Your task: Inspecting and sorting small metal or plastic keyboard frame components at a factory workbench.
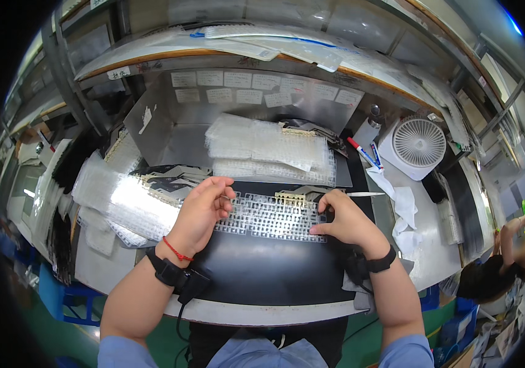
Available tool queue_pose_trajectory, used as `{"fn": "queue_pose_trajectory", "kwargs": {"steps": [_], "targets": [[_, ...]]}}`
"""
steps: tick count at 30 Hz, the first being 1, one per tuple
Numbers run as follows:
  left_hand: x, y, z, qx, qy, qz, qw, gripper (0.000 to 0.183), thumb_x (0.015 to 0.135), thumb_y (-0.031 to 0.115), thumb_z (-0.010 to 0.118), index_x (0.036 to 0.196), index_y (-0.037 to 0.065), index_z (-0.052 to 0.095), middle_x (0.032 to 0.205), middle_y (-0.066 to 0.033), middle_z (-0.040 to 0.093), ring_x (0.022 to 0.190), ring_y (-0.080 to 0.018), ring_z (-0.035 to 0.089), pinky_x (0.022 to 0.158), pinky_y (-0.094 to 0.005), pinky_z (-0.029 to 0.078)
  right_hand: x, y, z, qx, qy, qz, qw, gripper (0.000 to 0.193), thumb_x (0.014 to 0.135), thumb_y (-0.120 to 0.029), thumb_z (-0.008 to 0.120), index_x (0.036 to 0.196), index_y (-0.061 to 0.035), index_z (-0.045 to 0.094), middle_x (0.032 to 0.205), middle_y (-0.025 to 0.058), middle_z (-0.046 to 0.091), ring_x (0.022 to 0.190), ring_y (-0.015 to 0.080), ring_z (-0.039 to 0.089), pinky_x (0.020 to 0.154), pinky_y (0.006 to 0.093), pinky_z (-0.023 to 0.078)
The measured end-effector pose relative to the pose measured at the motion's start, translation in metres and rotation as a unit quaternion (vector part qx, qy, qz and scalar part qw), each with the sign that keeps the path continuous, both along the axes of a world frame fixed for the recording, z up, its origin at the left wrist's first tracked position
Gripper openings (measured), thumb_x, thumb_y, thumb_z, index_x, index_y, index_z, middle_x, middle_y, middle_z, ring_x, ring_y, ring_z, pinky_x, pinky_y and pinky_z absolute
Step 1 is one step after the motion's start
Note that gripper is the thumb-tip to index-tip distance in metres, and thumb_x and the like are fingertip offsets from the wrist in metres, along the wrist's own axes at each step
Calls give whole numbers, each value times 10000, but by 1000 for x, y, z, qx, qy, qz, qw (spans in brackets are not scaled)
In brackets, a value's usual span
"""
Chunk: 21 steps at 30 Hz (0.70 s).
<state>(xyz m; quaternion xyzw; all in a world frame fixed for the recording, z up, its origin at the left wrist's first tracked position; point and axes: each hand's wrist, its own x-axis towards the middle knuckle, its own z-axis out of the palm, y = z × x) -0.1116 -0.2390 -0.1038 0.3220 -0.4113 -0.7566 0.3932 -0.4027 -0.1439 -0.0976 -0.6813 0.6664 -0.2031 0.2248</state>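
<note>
A thin keyboard membrane sheet [274, 216], translucent with a grid of small square cells, lies flat on the black mat [262, 270] in front of me. My right hand [347, 222] grips its right end, thumb on the near corner and fingers bent at the far corner. Over the sheet's left end my left hand [200, 211] is curled, palm turned inward; whether anything is pinched in its fingers cannot be made out. A yellowish connector strip [290, 199] shows along the sheet's far edge.
Stacked translucent sheets [262, 144] stand behind the mat, with another glossy stack [127, 199] to the left. At the right are a white fan [419, 142], a bottle [370, 127], a red marker [360, 149], a white pen-like stick [365, 194] and crumpled white cloth [404, 208]. A shelf [244, 46] overhangs the back.
</note>
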Motion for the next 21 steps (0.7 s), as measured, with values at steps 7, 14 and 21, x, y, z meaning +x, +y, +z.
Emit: {"fn": "queue_pose_trajectory", "kwargs": {"steps": [7,14,21], "targets": [[-1,-2,-2,7,5,3,1000,168,959,160,472,1067,48,537,839,-6,557,704,-88,501,630,-224,400,4,3,-1,-2,-113,-10,994,725,647,-30,815,1286,-41,473,912,24,530,858,132,506,807,253,432],[1,-7,-9,-56,-30,110,992,204,957,182,486,1106,58,546,956,2,563,807,-72,488,732,-225,397,-4,-4,-13,1,-300,-5,954,382,828,13,656,1195,-1,550,875,-10,571,765,82,522,751,219,457],[4,-12,-15,-91,-78,143,982,342,972,273,476,1226,46,509,1173,-21,530,1027,-102,457,865,-245,363,0,2,-3,-121,-435,43,891,191,872,46,580,1057,1,602,912,26,579,835,96,575,726,245,490]]}}
